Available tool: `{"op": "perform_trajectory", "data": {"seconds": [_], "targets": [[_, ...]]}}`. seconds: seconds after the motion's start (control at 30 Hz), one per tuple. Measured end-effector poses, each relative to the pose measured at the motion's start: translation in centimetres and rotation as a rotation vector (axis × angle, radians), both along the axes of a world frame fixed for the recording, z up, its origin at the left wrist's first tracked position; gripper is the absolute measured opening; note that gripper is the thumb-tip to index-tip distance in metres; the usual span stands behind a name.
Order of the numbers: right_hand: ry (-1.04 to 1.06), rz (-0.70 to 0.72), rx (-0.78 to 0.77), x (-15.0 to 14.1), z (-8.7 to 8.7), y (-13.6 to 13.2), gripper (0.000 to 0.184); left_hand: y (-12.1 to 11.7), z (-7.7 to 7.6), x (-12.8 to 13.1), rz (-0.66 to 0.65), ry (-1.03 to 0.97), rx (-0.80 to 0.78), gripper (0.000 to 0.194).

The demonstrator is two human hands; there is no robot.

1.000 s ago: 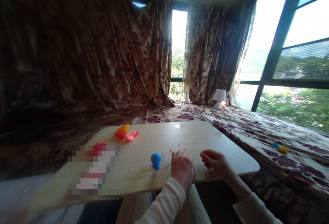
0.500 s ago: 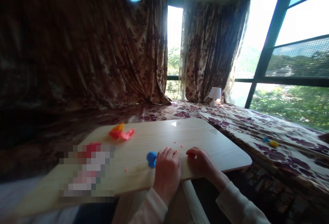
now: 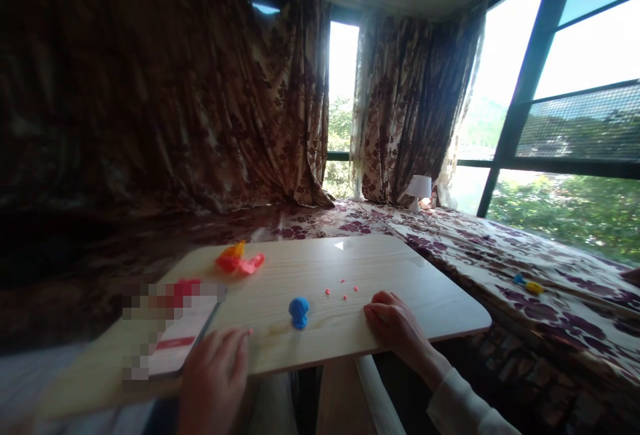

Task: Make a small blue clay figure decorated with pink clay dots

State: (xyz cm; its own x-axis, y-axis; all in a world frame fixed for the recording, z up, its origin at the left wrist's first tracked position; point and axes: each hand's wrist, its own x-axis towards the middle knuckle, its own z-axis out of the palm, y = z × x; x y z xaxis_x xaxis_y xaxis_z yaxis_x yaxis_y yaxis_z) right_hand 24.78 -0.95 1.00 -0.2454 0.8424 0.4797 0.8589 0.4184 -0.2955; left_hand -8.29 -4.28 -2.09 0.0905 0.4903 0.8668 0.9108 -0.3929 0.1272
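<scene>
A blue modelling-clay figure [image 3: 299,313] with a rounded top stands upright on the pale wooden table [image 3: 430,288]. Several tiny pink clay bits [image 3: 345,298] lie behind and to its right. My left hand [image 3: 215,372] reaches over the table's front edge, fingers stretched out and slightly blurred, its fingertips beside another small pink bit [image 3: 251,332]. Resting on the table right of the figure, my right hand [image 3: 397,325] has its fingers curled together. Whatever those fingers may hold is hidden.
Red, pink and orange crumpled pieces [image 3: 240,260] lie at the table's back left. A partly pixelated flat item [image 3: 185,342] sits at the left. A blue-and-yellow piece [image 3: 533,286] rests on the flowered cover [image 3: 480,242], with a white lamp [image 3: 420,188] farther back.
My left hand has left the spot beside the blue figure and moved left to the lone pink bit. An extra pink bit now shows among the others. My right hand stays nearly in place.
</scene>
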Motion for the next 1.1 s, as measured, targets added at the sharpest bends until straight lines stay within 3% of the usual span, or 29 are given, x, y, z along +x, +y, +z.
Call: {"op": "perform_trajectory", "data": {"seconds": [0.1, 0.17, 0.3, 0.6, 0.8, 0.97, 1.1], "targets": [[-0.033, 0.015, 0.009, 0.7, -0.2, -1.4, 0.030, -0.4, -1.1, 0.2, 0.013, 0.020, -0.042, 0.020], [-0.051, 0.024, 0.008, 1.2, -0.6, -2.1, 0.038, -0.6, -1.3, 0.4, 0.027, 0.016, -0.050, 0.020], [-0.140, 0.059, -0.012, 1.4, -1.3, -2.7, 0.059, -0.5, -1.1, 0.6, 0.028, 0.014, -0.062, 0.019], [-0.346, 0.056, 0.056, 0.0, -4.4, -4.1, 0.082, 0.0, -0.8, 0.4, 0.052, 0.080, -0.004, 0.020], [-0.326, 0.036, 0.077, -1.9, -3.8, -3.8, 0.075, -0.2, -0.6, 0.4, 0.085, 0.091, -0.026, 0.023], [-0.359, -0.053, 0.209, -2.2, -5.7, -4.2, 0.071, -0.3, -0.4, 0.7, 0.104, 0.100, -0.013, 0.025], [-0.378, -0.041, 0.209, -2.9, -6.3, -4.6, 0.071, -0.4, -0.3, 1.0, 0.123, 0.105, -0.009, 0.026]]}}
